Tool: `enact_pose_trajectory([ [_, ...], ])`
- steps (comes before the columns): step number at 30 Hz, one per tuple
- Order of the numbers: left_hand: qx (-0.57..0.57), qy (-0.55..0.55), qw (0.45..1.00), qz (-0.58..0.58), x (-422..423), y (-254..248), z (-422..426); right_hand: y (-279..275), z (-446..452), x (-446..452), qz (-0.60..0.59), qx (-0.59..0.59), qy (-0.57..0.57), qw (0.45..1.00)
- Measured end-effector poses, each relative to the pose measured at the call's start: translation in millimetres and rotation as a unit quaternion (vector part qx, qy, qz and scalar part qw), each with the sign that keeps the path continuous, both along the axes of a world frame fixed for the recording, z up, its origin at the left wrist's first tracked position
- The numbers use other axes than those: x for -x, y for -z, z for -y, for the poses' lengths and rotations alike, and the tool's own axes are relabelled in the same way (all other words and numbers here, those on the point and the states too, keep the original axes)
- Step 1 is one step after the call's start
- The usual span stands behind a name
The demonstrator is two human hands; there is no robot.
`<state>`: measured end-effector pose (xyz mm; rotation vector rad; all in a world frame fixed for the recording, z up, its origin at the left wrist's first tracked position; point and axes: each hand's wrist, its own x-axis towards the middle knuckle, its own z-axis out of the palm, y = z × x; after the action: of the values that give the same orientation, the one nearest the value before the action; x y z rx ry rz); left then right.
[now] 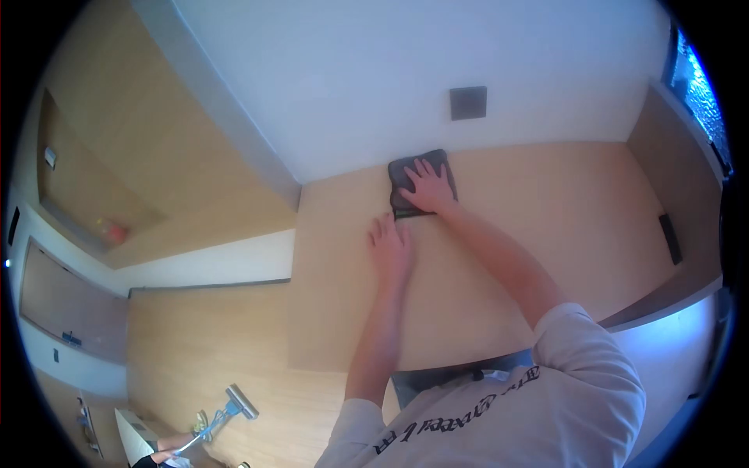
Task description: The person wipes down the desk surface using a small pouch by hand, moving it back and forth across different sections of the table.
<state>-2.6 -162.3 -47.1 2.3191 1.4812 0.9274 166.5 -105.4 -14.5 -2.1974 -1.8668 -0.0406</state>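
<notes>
A dark, flat, roughly square item that looks like a pouch or folded case (399,175) lies on the wooden desk (499,257) near the wall. Its exact kind is unclear; a greenish strip shows along its near edge. My right hand (427,187) rests flat on top of it with fingers spread. Just below its near left corner, my left hand (390,243) lies on the desk, fingers stretched out and fingertips at the corner. No grip on the item shows in either hand.
A black bar-shaped object (670,239) is by the desk's right side panel. The wall bears a grey square plate (468,103). At lower left, another person's arm (168,450) holds a mop (240,402) on the wooden floor. A tall wooden cabinet (179,140) stands left.
</notes>
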Motion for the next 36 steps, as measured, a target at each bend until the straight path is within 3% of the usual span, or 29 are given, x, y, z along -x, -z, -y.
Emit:
enact_pose_trajectory([
  [6, -0.001, -0.001, 1.000, 0.009, -2, -3, 7, 6, -5, 0, 0.006, -0.015, 0.026, 1.000],
  [11, -0.001, 0.000, 0.999, 0.041, -3, -3, 1, 26, 24, 10, 0.030, -0.050, -0.024, 0.998],
  [22, -0.011, -0.012, 1.000, 0.013, -5, 19, -22, 15, 212, 55, 0.028, -0.072, -0.107, 0.991],
  [27, -0.014, -0.013, 1.000, 0.007, -6, 22, -27, 18, 268, 75, 0.079, -0.028, -0.159, 0.984],
  [36, -0.013, -0.012, 1.000, 0.024, -3, 22, -28, 28, 218, 66, 0.059, -0.035, -0.156, 0.985],
])
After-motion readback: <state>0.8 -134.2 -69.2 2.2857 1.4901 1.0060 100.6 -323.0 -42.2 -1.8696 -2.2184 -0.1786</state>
